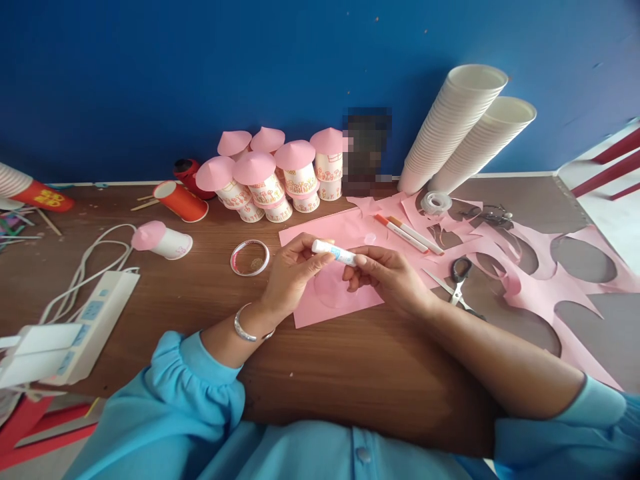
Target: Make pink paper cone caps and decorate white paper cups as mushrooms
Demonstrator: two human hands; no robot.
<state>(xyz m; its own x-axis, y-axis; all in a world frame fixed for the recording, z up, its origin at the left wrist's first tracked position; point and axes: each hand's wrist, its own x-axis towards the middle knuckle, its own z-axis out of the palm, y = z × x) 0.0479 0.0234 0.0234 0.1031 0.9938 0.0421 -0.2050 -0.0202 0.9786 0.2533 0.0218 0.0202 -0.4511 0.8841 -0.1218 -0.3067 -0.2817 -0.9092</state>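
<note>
2 hands (290,279) (401,281) pinch probable glue stick (341,254).

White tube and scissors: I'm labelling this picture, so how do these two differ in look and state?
The white tube is held between the left hand and right hand, while the scissors lie on the table. The tube is one straight stick; the scissors have two blades, spread apart. The tube is white with blue print, whereas the scissors have dark handles and silvery blades. Both are near pink paper.
</note>
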